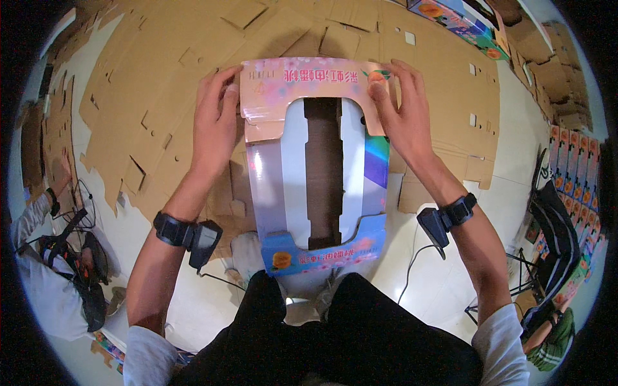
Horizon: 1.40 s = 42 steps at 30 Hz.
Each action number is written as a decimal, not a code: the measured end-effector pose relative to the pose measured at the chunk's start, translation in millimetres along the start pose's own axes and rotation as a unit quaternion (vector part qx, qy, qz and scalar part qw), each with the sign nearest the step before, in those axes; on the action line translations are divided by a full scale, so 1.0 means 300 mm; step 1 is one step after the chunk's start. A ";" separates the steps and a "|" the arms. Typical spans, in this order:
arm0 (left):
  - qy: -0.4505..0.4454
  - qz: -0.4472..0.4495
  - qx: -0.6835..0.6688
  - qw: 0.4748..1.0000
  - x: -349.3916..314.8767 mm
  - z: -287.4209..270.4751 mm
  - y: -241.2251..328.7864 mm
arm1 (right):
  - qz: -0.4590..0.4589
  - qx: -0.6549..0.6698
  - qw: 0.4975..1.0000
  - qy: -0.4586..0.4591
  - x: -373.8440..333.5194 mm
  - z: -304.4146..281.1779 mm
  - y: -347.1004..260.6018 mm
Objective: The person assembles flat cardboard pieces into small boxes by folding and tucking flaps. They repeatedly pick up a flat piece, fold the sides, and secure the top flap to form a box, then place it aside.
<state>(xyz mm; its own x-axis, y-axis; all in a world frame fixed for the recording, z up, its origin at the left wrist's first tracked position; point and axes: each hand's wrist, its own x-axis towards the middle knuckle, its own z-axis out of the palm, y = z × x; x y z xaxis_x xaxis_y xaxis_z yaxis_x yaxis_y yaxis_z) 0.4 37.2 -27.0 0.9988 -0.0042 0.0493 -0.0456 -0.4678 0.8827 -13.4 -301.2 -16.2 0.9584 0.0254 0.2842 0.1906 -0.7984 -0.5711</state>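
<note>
While both hands are working at the far end of a printed carton [296,174], the carton itself is sitting in the middle of the view, stretching from the hands down toward the person's dark trousers [257,321]. Left hand [215,119]: fingers bending around the far left corner, thumb lying along the side, holding the carton's edge. Right hand [405,109]: gripping the far right corner, thumb pressing on the pink panel over a printed peach, the other fingers curling at the outer edge.

Carton details: pink panel showing at the far end, blue one at the near end, each with a wide cut-out; between them two pale flaps are leaving a long dark brown strip exposed. What is bearing the carton's weight I cannot tell.

Both wrists are carrying black strapped devices [206,241], a thin cable [412,267] trailing from each. Beyond the carton, flattened brown cardboard [154,109] is spreading widely over the pale floor [450,276].

Surroundings: another printed carton [457,29] is lying at the upper right; small printed boxes [582,161] are standing stacked at the far right. A co-worker's hand [66,168] is reaching onto cardboard at the left; a person in green stripes [555,344] is showing at the lower right.
</note>
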 end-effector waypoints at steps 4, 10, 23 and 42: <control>-0.004 -0.027 0.024 0.999 -0.142 -0.009 0.056 | -0.047 0.034 0.994 -0.096 -0.009 -0.017 -0.054; -0.071 0.053 0.132 0.987 -0.226 -0.006 0.085 | -0.139 0.028 0.984 -0.104 0.013 0.042 -0.146; -0.003 0.008 -0.028 1.000 -0.221 0.062 -0.003 | -0.445 -0.052 0.874 -0.187 0.188 0.215 -0.360; -0.103 -0.236 -0.309 0.916 -0.258 -0.016 -0.071 | -0.390 -0.065 0.896 -0.203 0.043 0.221 -0.360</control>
<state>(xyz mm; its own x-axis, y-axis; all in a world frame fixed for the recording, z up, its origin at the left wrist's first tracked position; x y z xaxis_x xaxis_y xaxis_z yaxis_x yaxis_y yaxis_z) -76.0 51.6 -47.4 0.8896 -0.1262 -0.4390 0.4535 0.1289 0.8819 -7.4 -174.7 -1.8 0.5473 0.8021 0.2389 0.8351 -0.5047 -0.2187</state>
